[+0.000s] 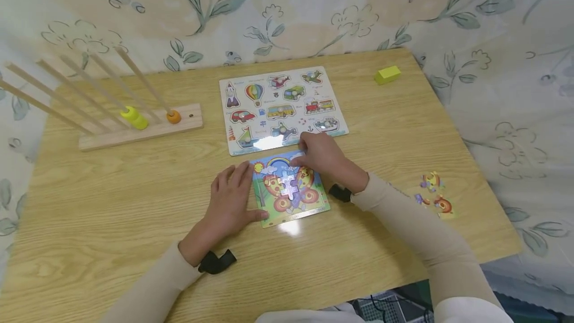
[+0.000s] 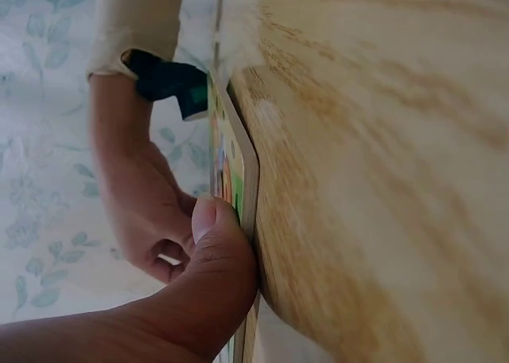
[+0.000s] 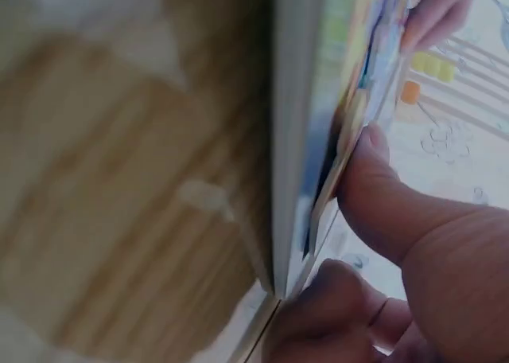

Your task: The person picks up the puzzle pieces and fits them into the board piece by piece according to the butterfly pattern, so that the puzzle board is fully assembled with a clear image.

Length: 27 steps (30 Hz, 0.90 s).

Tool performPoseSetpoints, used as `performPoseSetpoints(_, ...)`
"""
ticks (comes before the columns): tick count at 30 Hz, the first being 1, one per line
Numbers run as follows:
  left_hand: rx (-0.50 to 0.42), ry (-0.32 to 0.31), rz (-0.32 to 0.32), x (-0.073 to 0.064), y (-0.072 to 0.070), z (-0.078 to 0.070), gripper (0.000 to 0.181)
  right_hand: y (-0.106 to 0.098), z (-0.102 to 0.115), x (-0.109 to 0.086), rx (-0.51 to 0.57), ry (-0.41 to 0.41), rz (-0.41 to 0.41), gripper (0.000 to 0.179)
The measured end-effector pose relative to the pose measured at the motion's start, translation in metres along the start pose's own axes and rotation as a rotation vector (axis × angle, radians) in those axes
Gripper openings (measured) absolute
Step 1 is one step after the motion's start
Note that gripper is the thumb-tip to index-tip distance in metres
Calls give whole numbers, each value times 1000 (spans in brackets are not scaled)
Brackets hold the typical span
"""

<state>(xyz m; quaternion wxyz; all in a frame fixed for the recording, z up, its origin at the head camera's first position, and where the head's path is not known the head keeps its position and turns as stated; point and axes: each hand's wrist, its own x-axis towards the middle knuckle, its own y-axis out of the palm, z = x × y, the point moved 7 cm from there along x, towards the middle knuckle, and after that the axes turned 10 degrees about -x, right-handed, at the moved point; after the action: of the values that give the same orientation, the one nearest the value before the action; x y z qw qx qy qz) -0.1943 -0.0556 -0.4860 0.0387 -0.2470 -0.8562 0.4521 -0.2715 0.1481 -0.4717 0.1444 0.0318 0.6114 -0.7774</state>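
A small square jigsaw puzzle with a butterfly, rainbow and sun picture lies in front of me. Along its left side rests my left hand, fingers fairly straight near the upper corner. The left thumb presses the edge by the lower corner. My right hand is over the upper right corner with fingers curled. In the right wrist view, its thumb and fingers hold a puzzle piece that tilts above the puzzle surface. A pale, shiny piece-shaped patch shows mid-picture.
Loose puzzle pieces lie at the right of the table. Behind the puzzle is a vehicle peg board. A wooden rack with tall rods and a few beads stands at left. A yellow block sits at the back right.
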Motion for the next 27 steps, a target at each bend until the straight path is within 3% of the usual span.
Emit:
performPoseSetpoints(4,-8,1,5,1,-2,-1,112,3,-5,1,38,34,3,42)
performPoseSetpoints(9,-15,-3,-1,1,-2,-1,112,6,-4,5,93,2,16,39)
performPoseSetpoints(20,-10,15,0,5,0,-4,112,2,-5,12,-15,-65,89,35)
performPoseSetpoints(24,-12,-3,10,3,-1,-5,112,2,-3,7,27,-132,101,29)
performPoseSetpoints(27,-20,-17,19,1,-2,-5,111,-10,-7,-7,91,-204,81,20)
